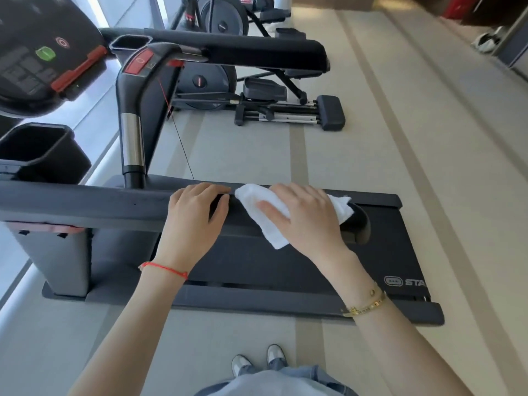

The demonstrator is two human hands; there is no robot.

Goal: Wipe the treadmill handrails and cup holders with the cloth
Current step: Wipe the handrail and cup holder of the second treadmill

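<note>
White letters "STA", cut off by the right forearm, stood beside a small rounded-rectangle logo on the near right corner of the treadmill deck (405,281). The markings on the far left console (37,52) were too blurred to read.

You stand on a pale beige floor (400,167) crossed by darker tan stripes (297,155) that run away from you. Beyond the treadmill, an elliptical trainer (257,104) sits on the floor, with a second exercise machine (225,18) farther back. Bright daylight comes in along your left side, where a window (94,12) meets a light sill. At the far upper right you see a red object (457,7) and a white item (487,41), both too blurred to identify.
</note>
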